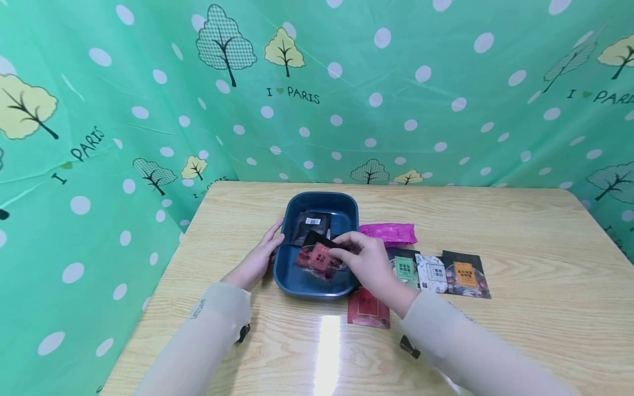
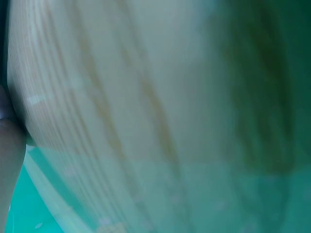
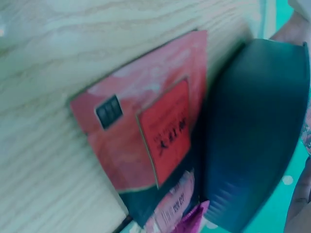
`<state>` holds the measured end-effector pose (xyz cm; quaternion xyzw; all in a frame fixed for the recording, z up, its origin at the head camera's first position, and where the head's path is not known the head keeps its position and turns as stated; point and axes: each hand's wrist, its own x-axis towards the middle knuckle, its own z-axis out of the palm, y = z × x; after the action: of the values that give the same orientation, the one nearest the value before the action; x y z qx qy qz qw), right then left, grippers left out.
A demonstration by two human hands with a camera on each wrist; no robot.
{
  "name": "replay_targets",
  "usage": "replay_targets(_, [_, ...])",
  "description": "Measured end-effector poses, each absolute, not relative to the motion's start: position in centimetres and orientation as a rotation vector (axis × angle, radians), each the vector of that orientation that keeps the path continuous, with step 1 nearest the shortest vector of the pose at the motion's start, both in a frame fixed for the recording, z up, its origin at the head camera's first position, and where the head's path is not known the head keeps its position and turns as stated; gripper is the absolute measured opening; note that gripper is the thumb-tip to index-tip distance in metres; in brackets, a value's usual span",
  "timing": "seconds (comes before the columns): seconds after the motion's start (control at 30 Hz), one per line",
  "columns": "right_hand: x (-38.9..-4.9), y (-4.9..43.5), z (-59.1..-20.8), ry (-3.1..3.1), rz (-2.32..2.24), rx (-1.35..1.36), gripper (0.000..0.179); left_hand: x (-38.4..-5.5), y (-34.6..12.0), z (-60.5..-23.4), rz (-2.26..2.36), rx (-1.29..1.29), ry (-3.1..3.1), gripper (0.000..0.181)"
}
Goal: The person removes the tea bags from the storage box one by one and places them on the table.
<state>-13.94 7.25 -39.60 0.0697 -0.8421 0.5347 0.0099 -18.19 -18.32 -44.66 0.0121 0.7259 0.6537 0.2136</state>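
A dark blue plastic bin stands on the table with a black packet bearing a white barcode label inside. My right hand pinches a dark sachet with a red label between thumb and fingers, over the bin. At the bin's left side my left hand rests with its fingers extended along the outer wall. A red sachet lies flat just right of the bin's near corner; the right wrist view shows it beside the bin wall. The left wrist view is mostly blurred table.
To the right lie a magenta packet, a green-labelled sachet, a white patterned sachet and an orange-labelled sachet. A green polka-dot curtain hangs behind the wooden table.
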Motion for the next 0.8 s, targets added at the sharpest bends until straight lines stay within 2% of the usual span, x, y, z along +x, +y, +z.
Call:
replay_targets(0.37, [-14.0, 9.4, -37.3, -2.588, 1.893, -0.018, 0.023, -18.0, -18.4, -44.7, 1.822, 0.023, 1.996, 0.057])
replay_targets(0.57, [-14.1, 11.4, -36.5, -2.597, 1.940, -0.002, 0.028, -18.0, -18.6, -44.9, 1.818, 0.037, 1.996, 0.057])
replay_targets(0.8, [-14.2, 13.6, -36.7, -2.615, 2.031, 0.021, 0.027, -18.0, -18.4, -44.7, 1.816, 0.033, 2.007, 0.058])
